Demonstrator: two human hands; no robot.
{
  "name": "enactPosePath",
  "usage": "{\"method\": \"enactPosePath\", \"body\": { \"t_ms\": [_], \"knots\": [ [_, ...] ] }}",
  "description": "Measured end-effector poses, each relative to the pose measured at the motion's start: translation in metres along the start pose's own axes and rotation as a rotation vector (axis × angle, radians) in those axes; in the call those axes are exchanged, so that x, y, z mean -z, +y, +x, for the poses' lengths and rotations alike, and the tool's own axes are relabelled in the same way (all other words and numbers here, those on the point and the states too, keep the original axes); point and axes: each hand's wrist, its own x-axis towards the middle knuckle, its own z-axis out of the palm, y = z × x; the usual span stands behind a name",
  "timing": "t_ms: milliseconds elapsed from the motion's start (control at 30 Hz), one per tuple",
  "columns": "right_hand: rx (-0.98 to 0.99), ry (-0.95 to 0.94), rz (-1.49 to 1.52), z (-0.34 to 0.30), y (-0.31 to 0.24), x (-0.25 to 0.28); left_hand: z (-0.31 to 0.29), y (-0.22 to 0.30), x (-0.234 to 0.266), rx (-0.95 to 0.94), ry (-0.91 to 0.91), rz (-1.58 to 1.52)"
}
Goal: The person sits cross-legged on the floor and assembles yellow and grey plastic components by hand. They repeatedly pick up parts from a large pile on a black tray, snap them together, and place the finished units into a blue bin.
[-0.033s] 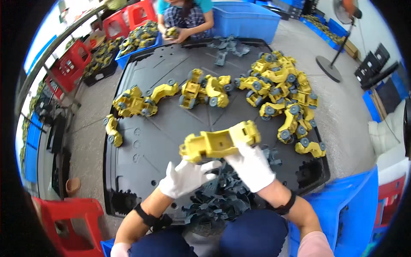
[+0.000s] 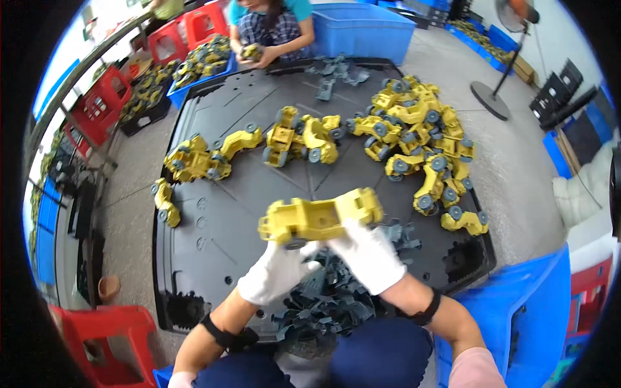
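Note:
Over the near half of the table I hold a yellow toy truck (image 2: 320, 216) with its open side up; a dark wheel shows at its lower left. My right hand (image 2: 369, 255), in a white glove, is closed on the truck's right part. My left hand (image 2: 272, 271), also gloved, is up against the left end by the wheel, its fingers bent around there and partly hidden by the truck. Below both hands lies a heap of grey plastic parts (image 2: 323, 301). Several yellow trucks with grey wheels form a pile (image 2: 420, 123) at the right.
More yellow trucks (image 2: 200, 158) lie across the black table (image 2: 213, 271). Opposite me a person (image 2: 272, 32) holds a small yellow piece. Blue bins stand at the far side (image 2: 362, 29) and near right (image 2: 504, 317); a red stool (image 2: 107, 336) is at near left.
My left hand has come up from below the truck to its left end and its fingers have closed in. The truck has shifted slightly left in view.

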Motion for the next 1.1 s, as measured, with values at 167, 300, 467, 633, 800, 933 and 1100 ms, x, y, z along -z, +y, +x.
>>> {"method": "enactPosePath", "body": {
  "t_ms": [167,300,467,633,800,933,1100],
  "knots": [
    [-0.276,-0.002,0.017,-0.026,0.053,-0.015,0.007,-0.003,-0.010,-0.392,0.198,0.041],
    [-0.155,-0.395,-1.178,-0.031,-0.002,-0.026,-0.003,0.022,-0.011,-0.388,0.174,-0.046],
    [0.458,0.061,-1.667,-0.004,-0.068,0.039,-0.020,0.036,0.014,-0.400,0.308,-0.126],
    [0.369,-0.046,-2.034,0.026,-0.079,0.072,-0.013,0.023,0.010,-0.266,0.303,-0.141],
    [-0.332,-0.079,-2.288,0.065,-0.052,0.045,-0.010,0.014,0.005,-0.195,0.325,-0.093],
    [-0.304,-0.058,-2.249,0.085,-0.036,0.068,-0.011,0.013,0.006,-0.184,0.290,-0.081],
    [0.121,-0.029,-1.250,0.070,-0.050,0.049,-0.015,0.010,0.009,-0.093,0.268,-0.064]
  ]
}}
